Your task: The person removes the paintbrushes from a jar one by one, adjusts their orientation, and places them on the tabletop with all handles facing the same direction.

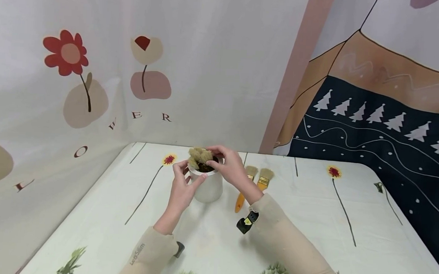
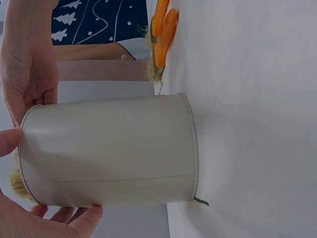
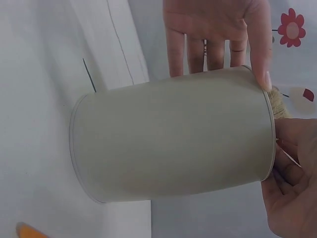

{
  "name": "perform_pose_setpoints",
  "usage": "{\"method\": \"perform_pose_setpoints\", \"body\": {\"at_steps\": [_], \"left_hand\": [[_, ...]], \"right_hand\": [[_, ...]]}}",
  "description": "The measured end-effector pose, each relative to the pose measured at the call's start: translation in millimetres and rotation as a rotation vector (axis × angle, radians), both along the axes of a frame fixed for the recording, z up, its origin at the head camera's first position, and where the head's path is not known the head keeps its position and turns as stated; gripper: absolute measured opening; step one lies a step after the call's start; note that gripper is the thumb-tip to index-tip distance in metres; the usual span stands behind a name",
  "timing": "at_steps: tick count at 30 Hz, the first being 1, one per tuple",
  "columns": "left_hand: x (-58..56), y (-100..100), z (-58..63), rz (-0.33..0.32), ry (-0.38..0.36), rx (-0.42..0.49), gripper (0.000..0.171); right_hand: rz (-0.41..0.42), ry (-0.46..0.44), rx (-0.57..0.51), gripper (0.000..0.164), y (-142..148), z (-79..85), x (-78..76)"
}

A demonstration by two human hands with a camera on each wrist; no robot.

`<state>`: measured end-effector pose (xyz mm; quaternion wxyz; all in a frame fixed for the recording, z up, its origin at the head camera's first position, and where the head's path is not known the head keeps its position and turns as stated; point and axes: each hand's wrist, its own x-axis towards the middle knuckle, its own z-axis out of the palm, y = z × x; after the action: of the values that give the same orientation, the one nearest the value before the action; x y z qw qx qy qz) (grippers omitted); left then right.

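Head view: pale canister standing upright on a flower-print tablecloth

So the canister sits near the far edge of the table, with a clump of tan bristles poking out of its open top. The bristles lean toward the left side of the mouth, and it looks dark inside next to them.

The left hand has the canister from its left side, thumb up by the rim and fingers reaching around the wall. The right wrist view shows those fingers spread, with gaps between them. The right hand is at the right side of the mouth, fingers bent, thumb over the opening right by the bristles. Can't tell if it's pinching the bristles or just the rim, since the fingertips are partly hidden in every view.

Two orange-handled brushes lie on the cloth just right of the canister, partly covered by the right wrist. Both sleeves are beige, and there's a black strap bit at the right cuff. Behind it all hangs a pale backdrop with printed flowers, plus a navy panel with little white trees off to the right.
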<state>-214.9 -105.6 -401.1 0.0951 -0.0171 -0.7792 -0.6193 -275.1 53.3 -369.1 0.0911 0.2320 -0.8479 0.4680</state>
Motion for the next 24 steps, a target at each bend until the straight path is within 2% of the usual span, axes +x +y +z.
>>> {"method": "perform_pose_setpoints", "body": {"at_steps": [8,13,18,24], "left_hand": [[-0.2,0.0,-0.4,-0.004,-0.009,-0.002,0.071],[-0.4,-0.9,-0.6,0.001,-0.009,-0.006,0.071],[-0.3,-1.3,-0.4,0.004,-0.017,-0.009,0.071],[-0.2,-1.6,0.3,0.006,-0.023,-0.004,0.072]], "right_hand": [[-0.002,-0.008,-0.095,0.031,0.5,-3.6,0.9],[-0.008,0.024,-0.149,0.024,1.6,-5.0,1.3],[-0.002,0.054,-0.198,0.021,4.0,-2.7,3.4],[-0.018,0.046,-0.224,0.020,7.1,1.6,5.8]]}}
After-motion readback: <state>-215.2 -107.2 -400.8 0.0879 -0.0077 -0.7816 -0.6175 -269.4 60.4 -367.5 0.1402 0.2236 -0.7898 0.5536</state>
